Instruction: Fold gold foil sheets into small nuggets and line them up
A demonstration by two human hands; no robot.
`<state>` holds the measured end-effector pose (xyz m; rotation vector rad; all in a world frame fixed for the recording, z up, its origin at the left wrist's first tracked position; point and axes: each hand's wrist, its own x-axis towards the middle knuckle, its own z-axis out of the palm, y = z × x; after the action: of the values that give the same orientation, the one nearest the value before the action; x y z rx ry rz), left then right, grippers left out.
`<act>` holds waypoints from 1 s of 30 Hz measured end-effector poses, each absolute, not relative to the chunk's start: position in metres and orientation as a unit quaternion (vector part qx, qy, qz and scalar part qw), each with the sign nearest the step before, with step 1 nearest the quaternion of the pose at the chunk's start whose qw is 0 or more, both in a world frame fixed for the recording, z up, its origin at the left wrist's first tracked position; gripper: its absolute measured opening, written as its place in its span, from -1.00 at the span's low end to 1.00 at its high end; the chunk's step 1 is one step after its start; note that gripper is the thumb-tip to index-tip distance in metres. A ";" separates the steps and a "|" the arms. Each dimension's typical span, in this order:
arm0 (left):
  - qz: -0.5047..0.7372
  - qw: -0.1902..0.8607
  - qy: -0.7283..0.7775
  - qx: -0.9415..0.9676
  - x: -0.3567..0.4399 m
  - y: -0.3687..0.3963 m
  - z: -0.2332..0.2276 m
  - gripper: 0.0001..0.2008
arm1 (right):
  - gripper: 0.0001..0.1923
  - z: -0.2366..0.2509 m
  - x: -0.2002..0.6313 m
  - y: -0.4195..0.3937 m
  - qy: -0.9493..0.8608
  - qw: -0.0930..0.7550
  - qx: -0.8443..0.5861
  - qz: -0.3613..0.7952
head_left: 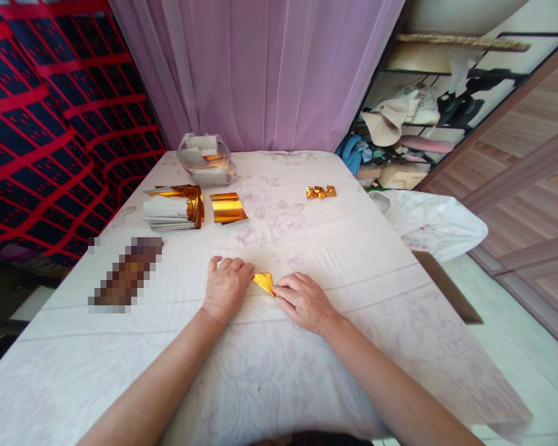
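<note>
My left hand (pixel 225 286) and my right hand (pixel 303 301) rest on the white flowered cloth (pixel 353 248) of a table, both pinching a small folded piece of gold foil paper (pixel 264 282) that lies between them. Only its middle shows; the ends are under my fingers. A single gold foil sheet (pixel 227 207) lies flat farther back. Left of it is a stack of gold-and-white sheets (pixel 174 207).
A finished folded gold piece (pixel 320 192) lies at the back right. A clear plastic bag with more paper (pixel 206 160) stands at the far edge by a purple curtain. A blurred-out brown object (pixel 125 272) lies at left. Shelves with hats stand to the right.
</note>
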<state>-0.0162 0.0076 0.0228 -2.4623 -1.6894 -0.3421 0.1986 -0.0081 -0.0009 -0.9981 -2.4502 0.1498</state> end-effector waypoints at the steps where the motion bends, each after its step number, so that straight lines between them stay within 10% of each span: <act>1: -0.113 0.062 -0.561 -0.818 -0.015 0.007 0.023 -0.83 | -0.83 0.000 0.197 -0.010 -0.896 0.235 -0.372 0.056; 30: -0.189 -0.022 -0.571 -0.799 0.007 -0.024 0.020 -0.78 | -0.82 -0.001 0.191 -0.014 -0.877 0.251 -0.399 0.088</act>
<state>0.0065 -0.0239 0.0197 -2.5453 -1.8201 -0.6010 0.1906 -0.0140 -0.0009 -1.0867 -2.3879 0.2384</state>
